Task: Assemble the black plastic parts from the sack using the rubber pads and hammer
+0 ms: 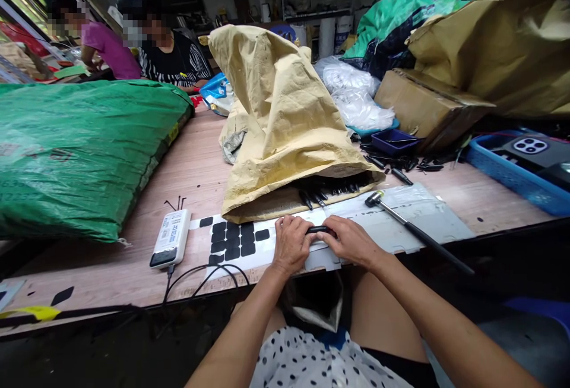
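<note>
The left hand [293, 240] and right hand [350, 238] hold one small black piece [320, 229] between them, one at each end, near the front edge of the wooden surface [196, 168]. This piece looks partway through. Lots more black pieces [339, 188] lie in the mouth of the big paper bag [287, 106]; I cannot tell if those are done. Many black squares [233, 240] sit on the white sheet [266, 254], so plenty look unused.

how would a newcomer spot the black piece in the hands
Find the big tan sack on the table, its open mouth facing the camera. Just in front, the left hand and right hand come close together near the table's edge. The short black piece bridges them, gripped by both, unlike the loose dark pieces in the sack's mouth.
</note>
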Available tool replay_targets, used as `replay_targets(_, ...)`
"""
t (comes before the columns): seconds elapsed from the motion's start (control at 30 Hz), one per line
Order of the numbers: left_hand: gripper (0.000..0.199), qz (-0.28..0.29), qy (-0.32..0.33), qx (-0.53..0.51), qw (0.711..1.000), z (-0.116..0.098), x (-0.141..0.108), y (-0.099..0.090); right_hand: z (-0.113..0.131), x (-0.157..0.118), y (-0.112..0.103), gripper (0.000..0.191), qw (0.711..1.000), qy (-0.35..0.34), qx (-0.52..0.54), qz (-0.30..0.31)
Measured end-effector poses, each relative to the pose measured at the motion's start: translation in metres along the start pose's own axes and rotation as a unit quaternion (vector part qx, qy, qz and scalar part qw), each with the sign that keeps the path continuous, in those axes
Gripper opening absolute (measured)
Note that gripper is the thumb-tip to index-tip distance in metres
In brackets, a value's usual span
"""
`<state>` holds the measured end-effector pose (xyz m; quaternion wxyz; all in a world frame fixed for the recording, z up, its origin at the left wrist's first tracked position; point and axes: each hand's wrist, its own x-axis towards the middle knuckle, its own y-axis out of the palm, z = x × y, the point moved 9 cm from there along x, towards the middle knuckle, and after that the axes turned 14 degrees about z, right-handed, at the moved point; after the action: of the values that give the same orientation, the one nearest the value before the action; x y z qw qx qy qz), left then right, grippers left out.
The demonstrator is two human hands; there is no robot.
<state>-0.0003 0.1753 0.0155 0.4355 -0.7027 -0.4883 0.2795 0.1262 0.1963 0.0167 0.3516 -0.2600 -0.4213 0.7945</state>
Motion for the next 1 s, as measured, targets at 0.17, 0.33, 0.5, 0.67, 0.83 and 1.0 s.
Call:
replay_targets(0.17, 0.009, -0.015, 0.0, 0.019, 1.0, 0.001, 0.0, 0.0, 0.006, 0.012, 0.007, 0.023, 0.999, 0.021, -0.027, 0.008)
replay_targets(0.33, 0.011, -0.031, -0.011, 0.005, 0.999, 0.006, -0.002, -0.002, 0.006, 0.015, 0.004, 0.025, 0.999, 0.033, 0.027, -0.023)
replay_targets(0.5, 0.013, -0.029, 0.004, 0.022, 0.999, 0.001, -0.001, -0.001, -0.001, 0.01, -0.002, 0.016, 0.994, -0.007, 0.104, 0.019)
replay_targets(0.67, 0.013, -0.021, 0.008, 0.038, 0.999, -0.003, -0.001, -0.001, -0.008, 0.006, -0.003, 0.012, 0.995, 0.016, 0.09, 0.044)
replay_targets(0.83, 0.014, -0.032, 0.009, 0.04, 0.999, -0.005, -0.002, -0.003, -0.007, 0.005, -0.003, 0.024, 0.994, 0.059, 0.066, 0.059)
replay_targets(1.0, 0.012, -0.038, 0.016, 0.042, 0.998, -0.003, -0.003, -0.001, 0.0, 0.008, 0.001, 0.028, 0.996, 0.079, 0.011, 0.038)
